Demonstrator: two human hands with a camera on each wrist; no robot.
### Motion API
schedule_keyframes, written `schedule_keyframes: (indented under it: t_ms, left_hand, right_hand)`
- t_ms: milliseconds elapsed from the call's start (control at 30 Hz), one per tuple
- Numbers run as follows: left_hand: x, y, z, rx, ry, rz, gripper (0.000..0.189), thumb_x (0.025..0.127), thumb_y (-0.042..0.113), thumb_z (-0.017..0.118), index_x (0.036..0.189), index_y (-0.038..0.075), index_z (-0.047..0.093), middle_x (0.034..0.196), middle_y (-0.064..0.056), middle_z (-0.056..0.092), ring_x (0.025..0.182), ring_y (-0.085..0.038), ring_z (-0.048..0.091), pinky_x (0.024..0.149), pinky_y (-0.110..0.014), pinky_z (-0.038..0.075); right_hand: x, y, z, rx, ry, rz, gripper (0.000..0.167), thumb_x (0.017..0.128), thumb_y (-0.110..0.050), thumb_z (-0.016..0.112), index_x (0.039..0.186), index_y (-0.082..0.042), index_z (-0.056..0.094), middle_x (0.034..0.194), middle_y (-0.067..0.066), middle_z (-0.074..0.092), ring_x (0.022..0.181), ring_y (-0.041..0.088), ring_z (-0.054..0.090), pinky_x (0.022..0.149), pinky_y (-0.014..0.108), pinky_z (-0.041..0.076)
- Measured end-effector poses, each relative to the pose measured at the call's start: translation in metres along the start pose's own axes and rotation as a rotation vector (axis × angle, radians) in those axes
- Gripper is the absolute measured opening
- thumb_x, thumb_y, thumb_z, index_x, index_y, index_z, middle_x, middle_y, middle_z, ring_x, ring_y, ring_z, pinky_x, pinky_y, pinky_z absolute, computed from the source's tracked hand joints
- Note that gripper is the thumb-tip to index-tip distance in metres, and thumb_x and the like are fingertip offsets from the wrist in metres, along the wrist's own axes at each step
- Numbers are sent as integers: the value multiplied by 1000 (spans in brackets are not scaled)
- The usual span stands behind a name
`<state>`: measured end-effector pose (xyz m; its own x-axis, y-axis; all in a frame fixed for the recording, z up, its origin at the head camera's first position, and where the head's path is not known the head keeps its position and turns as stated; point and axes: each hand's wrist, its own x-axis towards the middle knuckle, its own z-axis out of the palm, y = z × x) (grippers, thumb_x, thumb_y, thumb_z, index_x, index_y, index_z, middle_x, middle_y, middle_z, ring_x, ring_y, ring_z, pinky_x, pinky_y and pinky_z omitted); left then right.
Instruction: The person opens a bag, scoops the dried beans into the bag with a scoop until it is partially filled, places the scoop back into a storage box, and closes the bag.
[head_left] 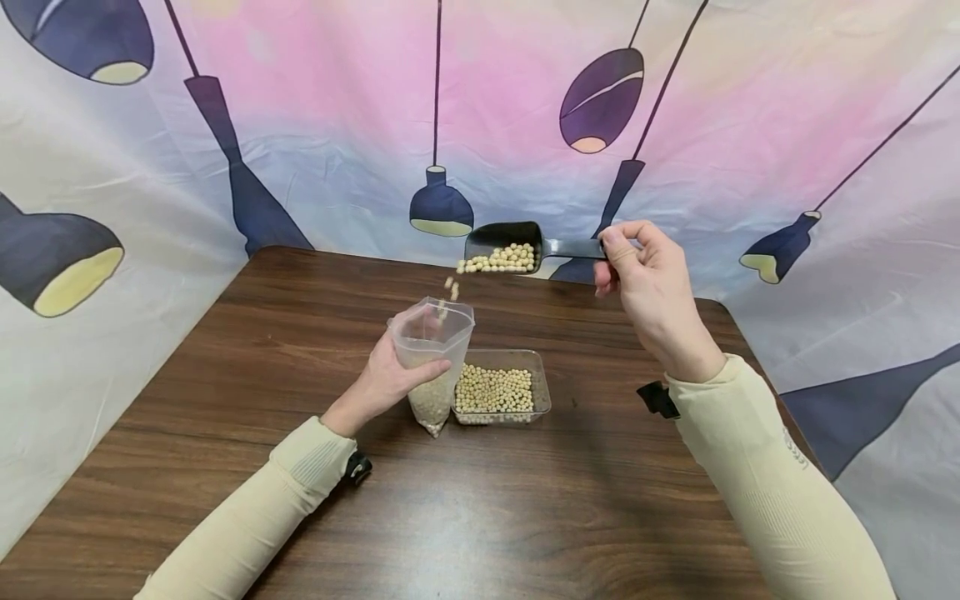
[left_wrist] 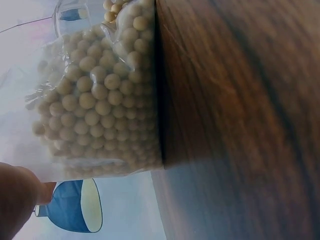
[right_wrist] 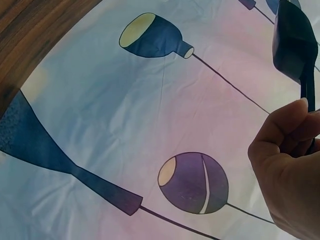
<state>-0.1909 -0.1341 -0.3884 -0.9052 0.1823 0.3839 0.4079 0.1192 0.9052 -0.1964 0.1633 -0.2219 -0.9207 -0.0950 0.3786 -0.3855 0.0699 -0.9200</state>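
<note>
My right hand (head_left: 648, 287) grips the handle of a black scoop (head_left: 551, 248), raised above the table and loaded with round, pale yellow beans (head_left: 504, 259). Several beans fall from the scoop's lip toward the mouth of a clear plastic bag (head_left: 433, 333). Thumb and fingers of my left hand (head_left: 390, 367) wrap the bag's upper part and keep it upright with its mouth spread. In the left wrist view the bag's lower part is full of beans (left_wrist: 92, 110), its bottom at the tabletop. The right wrist view shows the scoop's dark underside (right_wrist: 294, 42).
A clear plastic box (head_left: 542, 379) holding more of the beans stands right beside the bag. The brown wooden table (head_left: 300, 333) reaches back to a hanging cloth (head_left: 337, 125) printed with lamps, which also runs along both sides.
</note>
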Motion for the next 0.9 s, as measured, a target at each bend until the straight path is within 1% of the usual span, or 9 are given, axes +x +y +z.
schedule_keyframes:
  t_ms: [67,100,133,200,300,433,533,800,900]
  left_hand:
    - [-1,-1,0,6,5,-5,75,78,-1,78,142,6,40,126,-17,54,113,-28,53,94,-31,44]
    - [-1,-5,0,12,8,-8,75,78,0,78,142,8,41,126,-15,55,113,-27,54,95,-32,44]
    - [-1,-5,0,18,12,-12,75,77,1,78,142,9,41,127,-15,54,113,-27,53,95,-33,44]
    - [-1,-7,-1,13,9,-6,75,77,1,78,142,9,41,128,-16,54,114,-28,53,95,-36,44]
    - [-1,-7,-1,13,9,-11,75,78,2,78,143,10,41,128,-15,53,114,-27,53,96,-35,44]
    - [-1,-7,-1,3,4,-24,76,78,2,78,143,11,41,128,-15,55,115,-26,53,96,-32,43]
    - [-2,-6,-1,1,2,-26,76,78,3,78,144,11,40,128,-15,55,115,-26,53,96,-31,43]
    - [-2,-6,-1,-16,-5,-15,77,78,1,78,144,11,40,127,-16,56,117,-27,53,97,-30,42]
    - [-1,-5,-1,-29,-9,-17,78,78,1,78,144,11,39,128,-15,56,117,-28,53,96,-29,43]
  right_hand:
    - [-1,-2,1,-20,-2,-4,17,101,-21,52,101,-5,53,58,1,57,60,14,54,60,25,51]
    - [-1,-2,2,-31,-2,-10,17,101,-22,52,101,-5,53,58,1,57,60,14,54,60,26,51]
    - [-2,-2,2,-33,-3,-13,16,101,-22,52,100,-5,53,58,1,57,60,14,54,60,26,51]
    - [-2,-3,3,-36,-5,-23,16,101,-22,52,100,-6,54,58,1,57,60,15,54,60,25,51]
    - [-2,-4,4,-39,-4,-37,15,101,-21,52,99,-6,54,59,2,57,60,15,54,60,25,51]
    - [-2,-5,7,-69,4,-47,15,101,-21,52,99,-7,54,58,1,57,58,13,54,60,25,51]
    - [-2,-4,9,-89,5,-50,15,101,-22,51,99,-8,53,58,1,57,57,13,54,60,25,52]
    - [-3,-6,11,-85,12,-75,15,101,-21,52,99,-7,53,58,3,57,57,14,54,58,25,52]
    - [-4,-7,11,-119,22,-95,17,101,-23,52,100,-6,54,59,5,58,57,15,55,59,25,51]
